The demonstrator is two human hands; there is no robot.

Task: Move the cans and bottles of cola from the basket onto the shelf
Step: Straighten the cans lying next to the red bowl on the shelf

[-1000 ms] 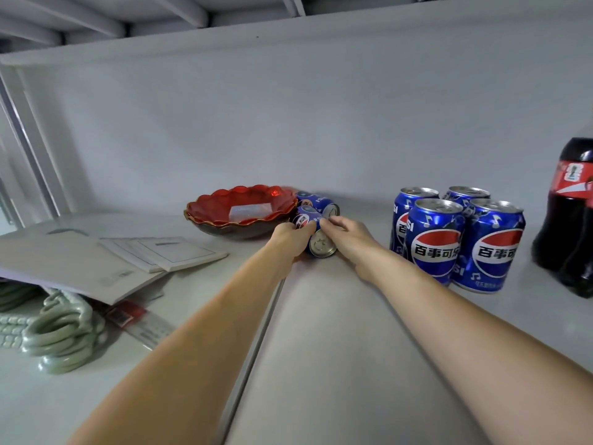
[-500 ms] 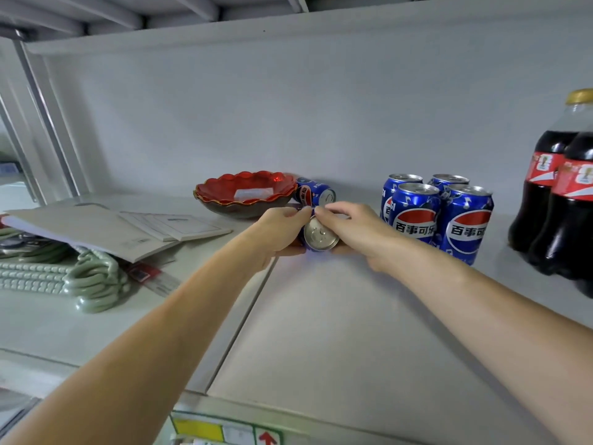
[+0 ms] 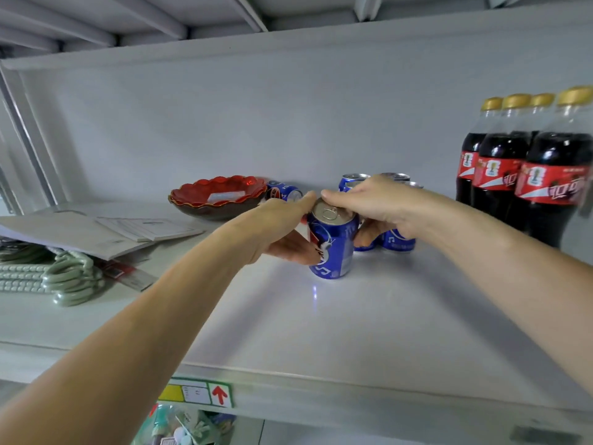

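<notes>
A blue cola can (image 3: 332, 244) stands almost upright on the grey shelf (image 3: 369, 322), leaning slightly. My left hand (image 3: 282, 229) grips its left side, thumb low and fingers at the rim. My right hand (image 3: 375, 203) holds its top and right side from above. Behind my right hand stands a cluster of blue cans (image 3: 398, 240), partly hidden. Another blue can (image 3: 284, 192) lies on its side beside the red bowl. Several cola bottles (image 3: 526, 175) with red labels and gold caps stand at the right. The basket is out of view.
A red scalloped bowl (image 3: 218, 195) sits at the back left of the shelf. Papers (image 3: 106, 231) and pale green hooks (image 3: 69, 277) lie at the far left. The shelf's front edge carries a label with a red arrow (image 3: 219, 395).
The can that lay on its side between my hands has been tipped up and pulled nearer, standing on its base. Both hands kept hold. The view drew back and lower.
</notes>
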